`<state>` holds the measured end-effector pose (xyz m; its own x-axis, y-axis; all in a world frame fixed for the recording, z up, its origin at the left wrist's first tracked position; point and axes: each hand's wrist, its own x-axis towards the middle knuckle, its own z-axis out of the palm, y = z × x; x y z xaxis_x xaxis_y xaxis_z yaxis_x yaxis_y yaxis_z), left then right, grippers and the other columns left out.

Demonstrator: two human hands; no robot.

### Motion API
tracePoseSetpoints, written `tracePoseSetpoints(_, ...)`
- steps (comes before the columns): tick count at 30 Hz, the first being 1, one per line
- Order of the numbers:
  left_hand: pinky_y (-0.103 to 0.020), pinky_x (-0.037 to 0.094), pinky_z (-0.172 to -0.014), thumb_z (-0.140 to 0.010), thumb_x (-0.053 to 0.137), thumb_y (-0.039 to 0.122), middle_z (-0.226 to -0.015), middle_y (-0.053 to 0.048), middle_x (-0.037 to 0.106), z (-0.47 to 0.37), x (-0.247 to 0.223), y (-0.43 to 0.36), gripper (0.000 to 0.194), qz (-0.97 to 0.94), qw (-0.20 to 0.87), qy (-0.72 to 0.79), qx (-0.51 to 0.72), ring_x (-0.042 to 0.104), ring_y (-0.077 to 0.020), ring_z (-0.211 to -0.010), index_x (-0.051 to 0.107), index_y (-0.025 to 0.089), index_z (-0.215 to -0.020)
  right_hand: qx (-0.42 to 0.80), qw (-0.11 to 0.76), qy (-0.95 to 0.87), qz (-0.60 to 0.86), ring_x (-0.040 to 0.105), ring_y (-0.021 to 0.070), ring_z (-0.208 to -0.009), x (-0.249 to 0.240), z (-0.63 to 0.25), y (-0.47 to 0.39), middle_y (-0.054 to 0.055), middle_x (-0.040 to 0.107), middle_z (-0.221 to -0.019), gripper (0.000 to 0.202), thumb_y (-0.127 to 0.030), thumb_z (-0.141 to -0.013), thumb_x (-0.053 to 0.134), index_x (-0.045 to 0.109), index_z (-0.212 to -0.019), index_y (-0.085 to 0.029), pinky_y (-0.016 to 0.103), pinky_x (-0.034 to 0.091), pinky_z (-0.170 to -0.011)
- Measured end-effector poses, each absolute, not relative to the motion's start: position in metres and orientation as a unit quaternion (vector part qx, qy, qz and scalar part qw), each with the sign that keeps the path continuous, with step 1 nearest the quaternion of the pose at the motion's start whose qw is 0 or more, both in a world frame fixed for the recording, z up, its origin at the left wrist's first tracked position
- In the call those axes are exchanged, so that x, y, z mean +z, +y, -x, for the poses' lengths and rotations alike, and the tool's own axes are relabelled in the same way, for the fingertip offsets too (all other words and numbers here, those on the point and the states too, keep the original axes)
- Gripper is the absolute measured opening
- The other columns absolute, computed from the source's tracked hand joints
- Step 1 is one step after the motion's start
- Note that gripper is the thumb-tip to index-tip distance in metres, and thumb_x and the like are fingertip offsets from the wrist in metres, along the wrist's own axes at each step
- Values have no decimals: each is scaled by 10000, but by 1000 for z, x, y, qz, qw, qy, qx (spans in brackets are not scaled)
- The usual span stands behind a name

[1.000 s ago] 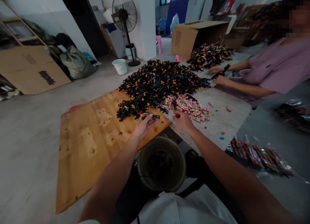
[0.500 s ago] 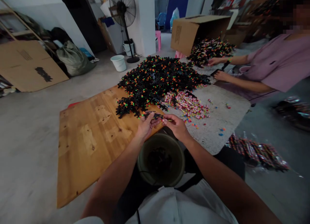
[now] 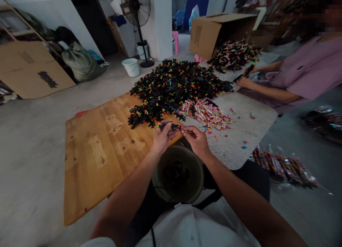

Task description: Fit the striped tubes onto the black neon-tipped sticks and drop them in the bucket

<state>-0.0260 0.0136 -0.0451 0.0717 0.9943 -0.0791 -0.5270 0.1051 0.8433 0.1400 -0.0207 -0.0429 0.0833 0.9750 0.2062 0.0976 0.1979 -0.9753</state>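
My left hand (image 3: 161, 139) is closed around a black toy gun (image 3: 175, 127), held level above the table's front edge. My right hand (image 3: 199, 142) pinches a small pink and yellow-green tube (image 3: 187, 132) at the right end of the toy gun. Whether the tube sits inside the gun, I cannot tell. Beyond my hands rises a big heap of black toy guns (image 3: 171, 85) with orange and green tips. To its right lies a pile of pink and white wrapped tubes (image 3: 210, 115).
Below my hands stands a deep bucket (image 3: 199, 179) with dark pieces inside. A wooden board (image 3: 88, 168) covers the table's left side. At right a co-worker (image 3: 301, 72) handles black pieces near a tipped cardboard box (image 3: 204, 40). Filled plastic bags (image 3: 283, 168) lie on the floor.
My hands stay in nearly the same place, still on the toy gun and tube. The co-worker's far hand has drawn back from the far pile and now holds up a black piece.
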Motion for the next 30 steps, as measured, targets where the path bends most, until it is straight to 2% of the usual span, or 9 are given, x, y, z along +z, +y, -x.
tracePoseSetpoints(5, -297, 648, -754, -851, 824, 443, -1039, -95, 803, 23, -45, 13, 359, -327, 644, 370, 584, 791, -209, -856, 667, 176, -1033, 358, 567, -572, 472, 704, 221, -1018, -39, -139, -23, 70, 740, -1049, 254, -471, -914, 692, 723, -982, -228, 356, 578, -952)
tracePoseSetpoints(14, -293, 629, -698, -837, 793, 360, -883, -88, 777, 18, -33, 9, 260, -297, 625, 431, 580, 747, -174, -715, 665, 145, -905, 229, 535, -673, 458, 704, 230, -1083, -41, -142, -22, 91, 760, -1098, 196, -320, -1005, 557, 743, -1025, -260, 407, 552, -1033)
tracePoseSetpoints(20, -294, 619, -681, -818, 781, 426, -837, -82, 752, 20, -42, 3, 320, -298, 600, 485, 562, 711, -148, -646, 657, 136, -869, 247, 528, -664, 469, 717, 228, -1041, -51, -136, -23, 87, 775, -1077, 216, -345, -1001, 564, 756, -1016, -246, 382, 560, -980)
tracePoseSetpoints(23, -311, 628, -726, -807, 777, 524, -887, -80, 757, 38, -48, -5, 401, -341, 587, 510, 528, 734, -175, -752, 674, 149, -904, 319, 467, -678, 469, 728, 218, -938, -61, -147, -18, 69, 784, -1028, 211, -395, -958, 643, 767, -1020, -235, 344, 572, -876)
tracePoseSetpoints(25, -314, 621, -731, -838, 727, 613, -917, -83, 760, 56, -49, -10, 461, -439, 573, 513, 465, 733, -195, -814, 699, 161, -926, 316, 423, -683, 504, 724, 217, -913, -67, -164, -5, 63, 785, -1019, 218, -395, -946, 652, 773, -1021, -229, 336, 564, -855)
tracePoseSetpoints(27, -309, 602, -730, -887, 643, 678, -905, -79, 760, 73, -49, -12, 513, -574, 543, 497, 359, 719, -205, -827, 730, 173, -916, 249, 385, -673, 580, 715, 226, -923, -71, -186, 16, 78, 782, -1024, 223, -339, -963, 600, 773, -1017, -210, 341, 548, -872)
tracePoseSetpoints(30, -320, 576, -800, -950, 570, 654, -902, -65, 763, 89, -51, -1, 495, -717, 412, 509, 237, 702, -218, -858, 766, 199, -942, 130, 285, -634, 707, 701, 260, -1002, -75, -216, 58, 140, 768, -1077, 264, -254, -979, 541, 768, -1072, -155, 356, 524, -914)
